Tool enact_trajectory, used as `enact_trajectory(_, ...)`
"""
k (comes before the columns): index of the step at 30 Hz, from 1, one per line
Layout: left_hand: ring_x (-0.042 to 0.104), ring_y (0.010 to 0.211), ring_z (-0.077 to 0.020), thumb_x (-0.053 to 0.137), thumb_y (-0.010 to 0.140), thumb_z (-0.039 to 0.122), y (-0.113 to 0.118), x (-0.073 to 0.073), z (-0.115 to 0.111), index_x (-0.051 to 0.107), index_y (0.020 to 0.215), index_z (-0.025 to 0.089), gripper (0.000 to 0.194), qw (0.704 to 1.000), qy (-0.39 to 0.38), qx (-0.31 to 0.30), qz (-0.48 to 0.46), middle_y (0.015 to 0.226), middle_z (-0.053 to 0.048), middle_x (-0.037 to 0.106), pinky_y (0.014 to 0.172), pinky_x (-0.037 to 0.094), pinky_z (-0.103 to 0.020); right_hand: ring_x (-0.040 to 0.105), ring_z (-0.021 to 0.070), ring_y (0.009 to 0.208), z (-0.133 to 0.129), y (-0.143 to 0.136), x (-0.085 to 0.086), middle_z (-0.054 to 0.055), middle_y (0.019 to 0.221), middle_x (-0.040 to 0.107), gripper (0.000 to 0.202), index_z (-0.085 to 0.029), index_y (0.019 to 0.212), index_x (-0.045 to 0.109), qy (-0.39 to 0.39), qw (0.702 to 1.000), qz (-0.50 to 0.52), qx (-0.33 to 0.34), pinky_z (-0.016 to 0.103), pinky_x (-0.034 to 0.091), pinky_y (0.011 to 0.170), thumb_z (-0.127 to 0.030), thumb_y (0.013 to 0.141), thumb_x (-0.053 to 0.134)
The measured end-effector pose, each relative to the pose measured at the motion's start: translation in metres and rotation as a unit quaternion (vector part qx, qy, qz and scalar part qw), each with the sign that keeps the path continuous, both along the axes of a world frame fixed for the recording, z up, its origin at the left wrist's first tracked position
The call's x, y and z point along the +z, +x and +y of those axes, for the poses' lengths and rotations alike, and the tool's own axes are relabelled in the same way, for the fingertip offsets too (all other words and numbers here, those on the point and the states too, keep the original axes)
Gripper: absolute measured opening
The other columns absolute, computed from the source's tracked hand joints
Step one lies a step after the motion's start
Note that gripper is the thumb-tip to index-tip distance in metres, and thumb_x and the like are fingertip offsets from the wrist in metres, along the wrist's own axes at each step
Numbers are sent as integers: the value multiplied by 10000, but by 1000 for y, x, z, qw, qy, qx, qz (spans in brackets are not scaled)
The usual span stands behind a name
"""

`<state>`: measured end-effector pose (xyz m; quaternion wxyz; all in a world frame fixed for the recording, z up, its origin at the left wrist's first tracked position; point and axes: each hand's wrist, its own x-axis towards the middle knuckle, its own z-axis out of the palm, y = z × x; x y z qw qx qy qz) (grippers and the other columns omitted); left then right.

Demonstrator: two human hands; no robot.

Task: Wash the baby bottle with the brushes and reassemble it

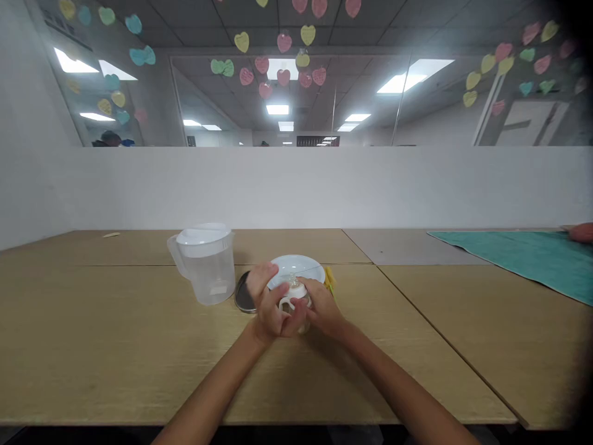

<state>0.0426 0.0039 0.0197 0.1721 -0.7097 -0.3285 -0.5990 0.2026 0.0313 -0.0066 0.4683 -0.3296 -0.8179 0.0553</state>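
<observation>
A small clear bottle with a white collar and a white side handle (297, 290) is held between both hands above the table. My left hand (271, 306) is at its left side, with some fingers raised and others bent around the handle. My right hand (323, 306) wraps round the bottle's right side. Just behind the hands lies a white plate (301, 264), partly hidden by them. A dark round pan or lid (243, 293) lies left of my left hand, and something yellow (330, 279) sits at the plate's right edge.
A translucent lidded pitcher (213, 272) stands on the wooden table (139, 346) to the left. A green cloth (523, 250) covers the back right, with a reddish object (581, 233) at its edge. A white wall rises behind the table.
</observation>
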Motion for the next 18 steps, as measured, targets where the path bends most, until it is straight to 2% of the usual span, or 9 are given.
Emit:
enact_trajectory(3,366,1209,-314,477,798,405,8,-16,14,322,1281,173,557,999,-19,-30,26,1307,-162,371,969,313,-537,534,229,1039,2,-2,4,62,1185,572,463,-229,1213,517,-92,992,76,43,371,434,881,-427,796,554)
enact_trajectory(5,374,1205,-301,452,824,404,5,-27,21,275,1317,138,587,995,-66,-50,55,1302,-182,392,969,311,-504,557,214,1000,4,-3,7,45,1171,584,465,-249,1206,531,-173,971,137,88,357,446,859,-409,774,589)
enact_trajectory(7,394,1189,-289,427,841,437,-2,-35,26,221,1349,129,629,991,-104,-52,66,1258,-176,457,971,296,-487,566,209,1003,6,-4,10,41,1167,590,488,-250,1201,541,-246,935,197,163,355,442,874,-376,739,635)
enact_trajectory(10,426,1162,-295,399,830,538,-11,-39,29,164,1374,132,719,987,-130,-47,76,1186,-156,539,979,253,-498,559,218,1043,10,-4,13,54,1150,603,548,-228,1173,564,-320,871,268,260,365,423,912,-326,655,715)
enact_trajectory(13,454,1143,-308,436,768,628,-14,-36,29,144,1380,128,843,983,-152,-40,98,1159,-148,574,990,222,-508,558,225,1051,12,-3,14,60,1136,613,574,-223,1134,587,-346,844,300,279,382,420,922,-300,592,760)
enact_trajectory(18,512,1098,-277,555,738,545,-7,-35,29,149,1372,146,851,973,-189,-20,130,1022,-91,653,1019,187,-508,550,212,1060,9,3,22,57,1163,597,578,-232,1147,567,-350,826,359,256,370,434,917,-258,603,762)
